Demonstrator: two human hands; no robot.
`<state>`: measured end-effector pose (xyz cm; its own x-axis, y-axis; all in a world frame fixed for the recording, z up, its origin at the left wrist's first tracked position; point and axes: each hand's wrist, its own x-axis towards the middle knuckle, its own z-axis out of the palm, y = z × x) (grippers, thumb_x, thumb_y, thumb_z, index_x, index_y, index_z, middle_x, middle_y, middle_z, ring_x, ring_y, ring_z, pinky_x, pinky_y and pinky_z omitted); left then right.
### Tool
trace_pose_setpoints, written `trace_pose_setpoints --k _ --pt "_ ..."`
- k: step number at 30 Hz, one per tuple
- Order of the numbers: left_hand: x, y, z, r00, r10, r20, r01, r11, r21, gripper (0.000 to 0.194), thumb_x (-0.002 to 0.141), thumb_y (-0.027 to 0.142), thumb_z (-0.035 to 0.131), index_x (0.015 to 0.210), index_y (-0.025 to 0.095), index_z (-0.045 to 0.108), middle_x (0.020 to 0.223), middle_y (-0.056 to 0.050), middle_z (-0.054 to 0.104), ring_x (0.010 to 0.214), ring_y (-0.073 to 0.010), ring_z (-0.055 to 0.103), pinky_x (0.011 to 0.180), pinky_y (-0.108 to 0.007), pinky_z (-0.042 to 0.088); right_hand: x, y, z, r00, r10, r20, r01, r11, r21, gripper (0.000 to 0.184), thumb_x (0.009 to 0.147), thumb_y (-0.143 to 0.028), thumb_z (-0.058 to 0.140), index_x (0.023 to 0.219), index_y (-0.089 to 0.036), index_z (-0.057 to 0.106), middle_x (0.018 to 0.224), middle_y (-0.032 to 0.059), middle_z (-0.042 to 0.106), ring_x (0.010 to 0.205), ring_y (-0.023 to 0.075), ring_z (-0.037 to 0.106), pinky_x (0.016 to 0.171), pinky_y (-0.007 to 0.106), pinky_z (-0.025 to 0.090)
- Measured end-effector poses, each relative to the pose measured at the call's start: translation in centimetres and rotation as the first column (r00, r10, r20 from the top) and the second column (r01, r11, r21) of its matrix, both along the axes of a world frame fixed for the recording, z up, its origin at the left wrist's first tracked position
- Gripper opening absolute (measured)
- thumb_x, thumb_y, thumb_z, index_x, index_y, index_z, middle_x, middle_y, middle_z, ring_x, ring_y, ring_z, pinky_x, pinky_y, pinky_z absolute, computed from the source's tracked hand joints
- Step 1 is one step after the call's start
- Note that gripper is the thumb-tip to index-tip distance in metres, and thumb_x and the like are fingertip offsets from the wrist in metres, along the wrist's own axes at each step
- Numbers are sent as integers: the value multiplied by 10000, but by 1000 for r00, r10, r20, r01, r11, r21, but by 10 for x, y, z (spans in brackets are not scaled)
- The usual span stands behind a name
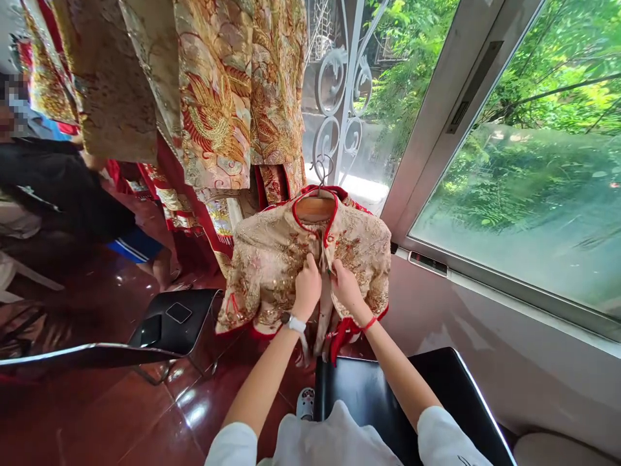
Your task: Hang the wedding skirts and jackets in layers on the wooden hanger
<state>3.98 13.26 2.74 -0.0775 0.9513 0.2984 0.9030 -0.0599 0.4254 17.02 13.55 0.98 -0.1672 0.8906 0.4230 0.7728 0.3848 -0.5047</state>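
A small gold-embroidered jacket with red trim [272, 272] hangs on a wooden hanger [314, 206] hooked to a white iron window grille [339, 84]. My left hand [306, 285], with a white watch on its wrist, pinches the jacket's left front edge at the middle opening. My right hand [345, 285], with a red string round the wrist, pinches the right front edge right beside it. Both hands are closed on the fabric at the fastening.
Long gold and red embroidered garments [218, 97] hang at the upper left. A black chair [169, 323] stands at the left, a black seat [417, 401] below my arms. A person in dark clothes [63, 188] sits at the far left. A large window [524, 162] fills the right.
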Motion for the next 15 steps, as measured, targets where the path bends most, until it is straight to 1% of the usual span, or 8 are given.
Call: trace_pose_setpoints --k 3,6,8,9,10,12,13,15 --pt "4 11 -9 1000 -5 11 5 1000 -22 397 991 166 344 1364 56 425 924 -187 733 818 -265 743 603 -275 474 3 11 -8 999 -15 33 16 998 -54 198 856 -124 353 979 -196 491 771 61 631 696 211 592 624 270 390" --pt "-17 10 -7 990 -105 94 103 994 28 345 1002 225 385 1307 105 491 890 -134 729 767 -238 723 590 -272 457 21 15 -2 997 77 -2 -77 994 -74 168 899 -203 429 1028 -195 536 842 68 668 759 213 622 676 282 437" --pt "-45 8 2 976 -126 176 105 986 128 270 994 252 420 1192 158 577 842 -81 712 719 -210 688 617 -279 463 43 19 9 991 58 -122 -58 998 6 191 932 -295 466 1058 -203 575 908 71 686 799 206 634 733 302 476" --pt "-63 10 8 969 -83 231 31 975 218 244 986 259 432 1136 172 604 844 -68 703 727 -202 672 653 -287 475 57 24 16 979 -16 -204 35 995 89 232 945 -342 470 1084 -203 592 963 84 689 846 210 637 777 323 491" --pt "-84 14 15 955 -18 296 -81 944 319 231 977 264 444 1097 177 620 873 -67 698 767 -201 662 709 -302 489 71 31 24 950 -108 -292 165 970 179 282 952 -381 467 1122 -202 604 1036 103 686 918 220 635 833 351 497" --pt "-126 29 29 899 95 428 -316 816 483 257 937 276 499 1124 149 619 1036 -107 683 967 -230 637 870 -356 489 99 52 36 883 -227 -410 366 881 301 389 941 -440 489 1227 -201 601 1228 139 641 1115 252 585 969 418 465" --pt "-146 40 35 888 70 454 -325 795 513 289 906 297 542 1134 138 624 1111 -122 668 1071 -249 607 955 -386 463 112 64 41 880 -204 -428 354 883 308 438 925 -468 508 1263 -204 596 1295 143 617 1183 261 555 1012 437 443" --pt "-177 61 42 857 -93 507 -178 870 460 304 879 352 558 1073 140 656 1159 -120 661 1146 -253 578 1023 -394 431 129 88 46 876 -57 -478 182 959 219 509 886 -529 547 1262 -192 610 1295 144 631 1173 256 568 995 425 460"
